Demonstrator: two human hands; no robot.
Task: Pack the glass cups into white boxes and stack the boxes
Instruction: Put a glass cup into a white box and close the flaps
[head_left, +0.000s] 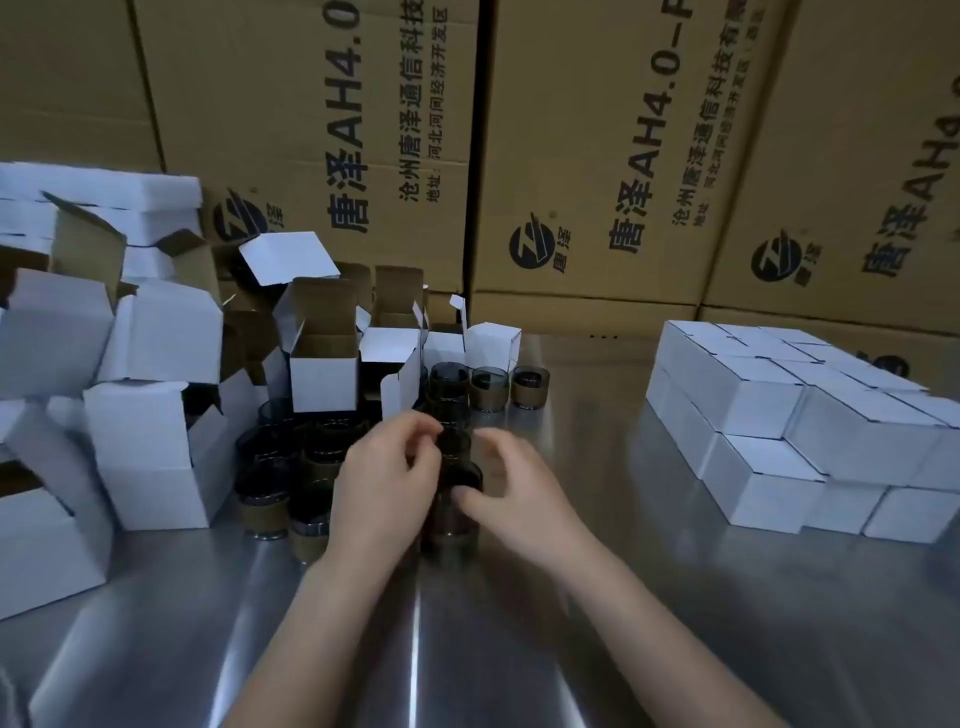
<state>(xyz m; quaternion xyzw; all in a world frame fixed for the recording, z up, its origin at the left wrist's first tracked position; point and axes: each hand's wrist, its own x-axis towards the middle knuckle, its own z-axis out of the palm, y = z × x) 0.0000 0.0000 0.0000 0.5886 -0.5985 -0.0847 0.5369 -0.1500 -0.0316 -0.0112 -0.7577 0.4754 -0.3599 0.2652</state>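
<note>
Smoked glass is what we are reaching for: a dark cup (460, 486) at the near edge of the cluster of glass cups (291, 467), with our left hand (387, 480) and right hand (511, 496) curled on either side of it. Both sets of fingers are half bent, and we cannot tell whether either has actually closed on the cup or only brushes it. Left of the cluster and behind it stand the open white boxes (324, 371); well to its right sits the stack of closed boxes (779, 410) on the steel table (519, 623). We judge the pick is just beginning, so we should grip low on the wall, lift straight up clear of neighbouring cups, then lower it upright into the nearest open box.
</note>
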